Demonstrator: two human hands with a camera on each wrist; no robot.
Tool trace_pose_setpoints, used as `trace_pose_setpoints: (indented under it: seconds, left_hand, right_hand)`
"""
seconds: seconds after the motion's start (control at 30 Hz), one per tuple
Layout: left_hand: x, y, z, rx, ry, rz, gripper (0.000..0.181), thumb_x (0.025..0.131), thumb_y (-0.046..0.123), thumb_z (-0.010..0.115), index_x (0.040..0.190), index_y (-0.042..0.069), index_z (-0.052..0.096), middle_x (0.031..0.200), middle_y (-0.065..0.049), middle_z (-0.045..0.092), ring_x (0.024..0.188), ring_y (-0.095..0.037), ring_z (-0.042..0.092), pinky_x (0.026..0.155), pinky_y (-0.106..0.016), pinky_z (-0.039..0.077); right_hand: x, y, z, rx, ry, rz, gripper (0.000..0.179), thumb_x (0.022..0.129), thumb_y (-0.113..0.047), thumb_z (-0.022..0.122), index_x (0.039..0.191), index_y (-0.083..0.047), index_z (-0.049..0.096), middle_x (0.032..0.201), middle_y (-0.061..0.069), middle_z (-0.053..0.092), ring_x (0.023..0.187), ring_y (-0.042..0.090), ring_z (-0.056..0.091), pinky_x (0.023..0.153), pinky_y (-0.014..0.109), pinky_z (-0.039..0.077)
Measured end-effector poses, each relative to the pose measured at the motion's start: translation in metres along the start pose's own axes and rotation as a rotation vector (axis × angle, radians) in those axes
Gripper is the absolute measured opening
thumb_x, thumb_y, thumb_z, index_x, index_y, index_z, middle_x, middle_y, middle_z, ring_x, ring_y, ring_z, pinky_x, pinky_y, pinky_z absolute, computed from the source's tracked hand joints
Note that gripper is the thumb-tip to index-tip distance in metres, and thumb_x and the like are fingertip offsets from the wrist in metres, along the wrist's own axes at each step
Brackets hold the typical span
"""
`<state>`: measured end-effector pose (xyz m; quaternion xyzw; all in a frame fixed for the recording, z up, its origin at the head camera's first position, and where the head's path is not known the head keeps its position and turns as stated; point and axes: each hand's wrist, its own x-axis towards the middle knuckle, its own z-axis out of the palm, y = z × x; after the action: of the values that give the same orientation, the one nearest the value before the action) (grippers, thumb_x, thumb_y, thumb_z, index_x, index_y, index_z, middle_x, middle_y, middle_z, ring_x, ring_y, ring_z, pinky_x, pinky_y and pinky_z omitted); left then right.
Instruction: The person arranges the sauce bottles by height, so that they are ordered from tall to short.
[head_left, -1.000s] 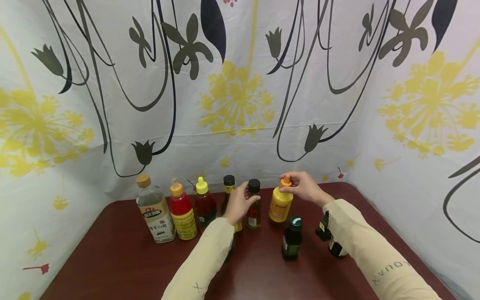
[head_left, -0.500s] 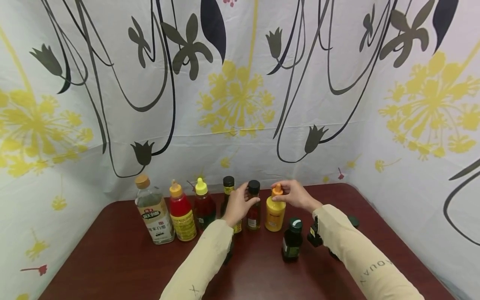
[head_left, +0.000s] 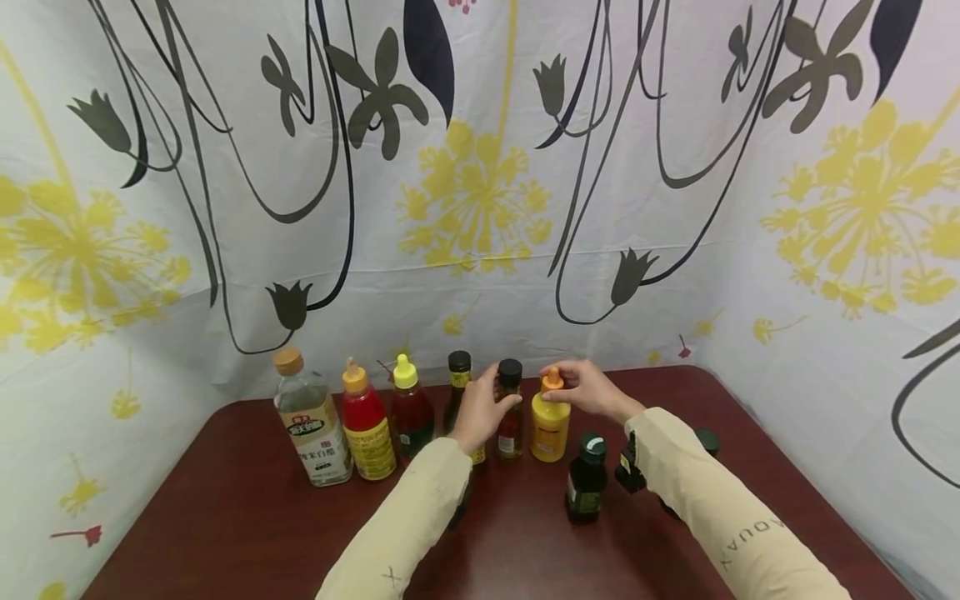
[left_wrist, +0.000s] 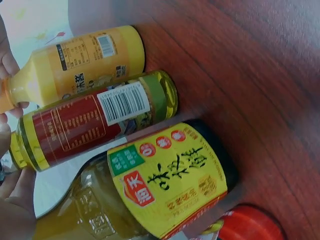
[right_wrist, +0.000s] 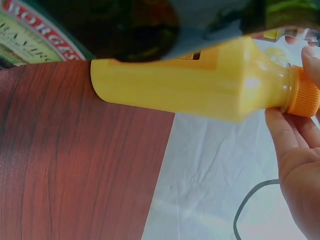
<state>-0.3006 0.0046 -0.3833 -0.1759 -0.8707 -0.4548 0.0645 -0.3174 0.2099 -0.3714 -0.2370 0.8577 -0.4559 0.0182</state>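
Observation:
My right hand pinches the orange cap of a yellow squeeze bottle, which stands upright at the right end of the back row. In the right wrist view thumb and fingers are around that cap. Just left of it is a slim oil bottle with a black cap and dark red label. The left hand holds this one by its neck. Seen from the left wrist, the oil bottle lies between the yellow one and a sauce bottle with a yellow label.
Leftward in the row stand a clear vinegar bottle, a red squeeze bottle and a yellow-capped bottle. A dark green-capped bottle stands in front of the right hand. Another green cap shows behind the right sleeve. Patterned cloth hangs behind.
The right hand has brought the yellow squeeze bottle left and down, from a tilt to upright beside the oil bottle. Over the last half second it has stayed there. The left hand keeps its place.

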Motion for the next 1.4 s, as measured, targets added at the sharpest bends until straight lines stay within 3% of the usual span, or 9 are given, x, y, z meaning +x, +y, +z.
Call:
trace_pose_setpoints:
  seconds: [0.27,0.57,0.77,1.07,1.2,1.4]
  left_hand:
    - [-0.003,0.001,0.007,-0.020,0.038,0.000,0.058,0.084,0.020,0.061,0.133,0.002,0.035,0.120,-0.016,0.052,0.103,-0.026,0.053,0.081,-0.037,0.046]
    - [-0.008,0.007,0.002,-0.061,-0.013,-0.014,0.074,0.084,0.034,0.060,0.140,0.011,0.018,0.137,-0.013,0.034,0.121,-0.027,0.038,0.094,-0.044,0.036]
    - [-0.017,0.012,-0.005,-0.041,-0.001,0.064,0.076,0.083,0.034,0.060,0.141,0.013,0.016,0.142,-0.008,0.024,0.127,-0.025,0.028,0.098,-0.044,0.031]
    - [-0.029,0.018,-0.012,0.022,0.117,0.222,0.068,0.083,0.030,0.062,0.137,0.012,0.026,0.132,-0.009,0.031,0.119,-0.023,0.036,0.095,-0.040,0.036]
    - [-0.035,0.026,-0.010,0.006,0.124,0.293,0.063,0.083,0.023,0.064,0.135,0.012,0.030,0.128,-0.008,0.034,0.117,-0.021,0.038,0.094,-0.039,0.036]
    - [-0.041,0.038,0.000,-0.001,0.076,0.359,0.060,0.082,0.023,0.064,0.133,0.012,0.035,0.126,-0.006,0.037,0.115,-0.017,0.039,0.093,-0.036,0.037]
  right_hand:
    - [-0.008,-0.005,-0.008,-0.012,-0.043,0.033,0.056,0.080,-0.021,0.066,0.126,0.002,0.046,0.123,0.021,0.048,0.114,0.034,0.045,0.087,0.042,0.043]
    - [-0.020,-0.016,-0.031,0.004,-0.082,0.026,0.057,0.082,-0.021,0.064,0.129,0.001,0.041,0.128,0.021,0.044,0.116,0.034,0.043,0.090,0.044,0.040]
    - [-0.037,-0.022,-0.050,-0.016,-0.050,0.020,0.053,0.085,-0.024,0.060,0.129,0.000,0.042,0.126,0.022,0.045,0.115,0.036,0.043,0.089,0.046,0.040]
    - [-0.074,-0.024,-0.074,-0.065,0.025,0.012,0.046,0.088,-0.023,0.056,0.127,-0.001,0.044,0.123,0.021,0.048,0.110,0.035,0.048,0.083,0.040,0.046]
    - [-0.090,-0.019,-0.082,-0.083,0.071,-0.020,0.042,0.089,-0.018,0.055,0.125,0.002,0.045,0.119,0.022,0.051,0.106,0.026,0.053,0.080,0.030,0.047]
    - [-0.111,-0.010,-0.088,-0.095,0.136,-0.028,0.038,0.090,-0.015,0.053,0.123,0.003,0.046,0.115,0.022,0.053,0.098,0.005,0.056,0.076,0.021,0.047]
